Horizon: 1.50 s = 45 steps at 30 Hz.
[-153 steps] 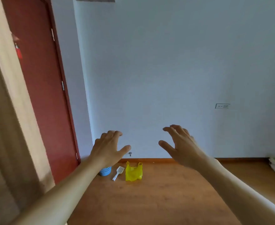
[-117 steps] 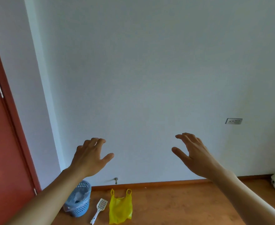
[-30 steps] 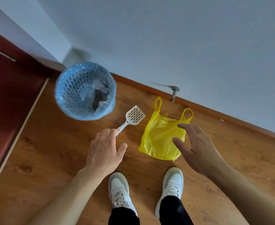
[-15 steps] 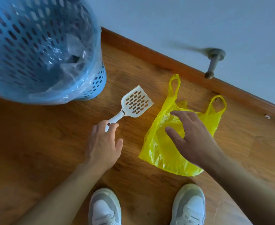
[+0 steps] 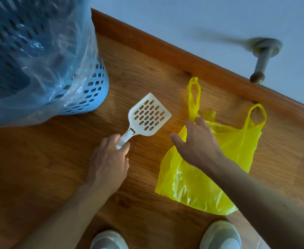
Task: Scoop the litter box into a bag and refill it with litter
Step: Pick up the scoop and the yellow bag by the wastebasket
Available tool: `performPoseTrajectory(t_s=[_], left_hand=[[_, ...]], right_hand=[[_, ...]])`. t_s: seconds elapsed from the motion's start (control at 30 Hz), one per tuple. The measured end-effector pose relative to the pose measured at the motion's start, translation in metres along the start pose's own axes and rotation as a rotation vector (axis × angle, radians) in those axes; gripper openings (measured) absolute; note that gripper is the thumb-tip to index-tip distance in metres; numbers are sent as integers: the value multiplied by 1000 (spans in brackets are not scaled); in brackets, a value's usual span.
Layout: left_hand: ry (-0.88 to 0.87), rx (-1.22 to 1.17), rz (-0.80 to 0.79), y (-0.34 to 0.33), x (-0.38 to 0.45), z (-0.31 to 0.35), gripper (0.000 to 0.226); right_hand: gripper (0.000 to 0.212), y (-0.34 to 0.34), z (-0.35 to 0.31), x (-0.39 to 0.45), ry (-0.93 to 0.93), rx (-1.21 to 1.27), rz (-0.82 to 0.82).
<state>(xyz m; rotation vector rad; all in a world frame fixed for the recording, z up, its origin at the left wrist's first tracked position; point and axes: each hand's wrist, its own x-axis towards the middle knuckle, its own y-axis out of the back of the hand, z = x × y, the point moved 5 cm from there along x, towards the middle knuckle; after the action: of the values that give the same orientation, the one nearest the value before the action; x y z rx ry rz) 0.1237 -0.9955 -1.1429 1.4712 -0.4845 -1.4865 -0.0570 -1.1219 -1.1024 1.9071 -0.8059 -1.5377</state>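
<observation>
White plastic scoop (image 5: 148, 117) lies flat on the wooden floor (image 5: 39, 159), its slotted blade pointing up and away toward the baseboard (image 5: 165, 51), its handle running down and left into the left hand (image 5: 110, 162). That hand is palm-down over the handle's end, with the fingertips (image 5: 125, 145) curled in on it from both sides, so only the upper stretch of the handle shows beyond them; whether the scoop is off the floor cannot be told. Just right of the blade lies a yellow plastic bag (image 5: 201, 186), spread flat with its two loop handles pointing toward the baseboard. The right hand (image 5: 198, 146) is over the bag's upper left part, fingers spread and only slightly bent, the thumb out to the left toward the scoop; the longest fingertip sits at the bag's crumpled mouth, near the base of the left loop. Whether it presses the plastic or hangs just above it is unclear. A blue perforated basket (image 5: 86, 97) lined with clear plastic film stands at upper left, near the scoop but apart from it. A metal doorstop (image 5: 259, 65) juts from the wall above the bag. Two pale shoes (image 5: 219, 236) show at the bottom edge
</observation>
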Motion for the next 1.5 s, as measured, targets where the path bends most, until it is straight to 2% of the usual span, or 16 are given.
performPoseTrajectory(t_s=[0.23,0.37,0.43,0.57,0.77,0.93,1.0,1.1,1.3,1.5], left_hand=[[-33,-172,33,9,-26,1,42],[-61,-214,90,36,-54,7,42],[-78,-242,133,58,-68,12,41],[-132,-302,231,115,-94,33,51],[-96,-300,285,203,-142,63,70],[-117,-316,395,290,-186,83,63],[-116,-333,457,329,-208,93,63],[-95,-337,531,384,-248,107,63],[-48,-326,598,490,-342,140,58],[-99,-346,671,597,-435,190,56]], right_hand=[[40,28,3,-38,103,88,151],[17,59,9,-67,205,206,259],[14,77,11,-84,235,236,280],[28,121,9,-120,248,301,300],[52,198,1,-178,234,345,331],[20,272,-5,-226,294,329,448],[14,303,-8,-248,327,329,482],[20,352,-11,-286,367,314,526],[20,461,-16,-379,410,322,563],[17,570,-25,-481,492,258,563]])
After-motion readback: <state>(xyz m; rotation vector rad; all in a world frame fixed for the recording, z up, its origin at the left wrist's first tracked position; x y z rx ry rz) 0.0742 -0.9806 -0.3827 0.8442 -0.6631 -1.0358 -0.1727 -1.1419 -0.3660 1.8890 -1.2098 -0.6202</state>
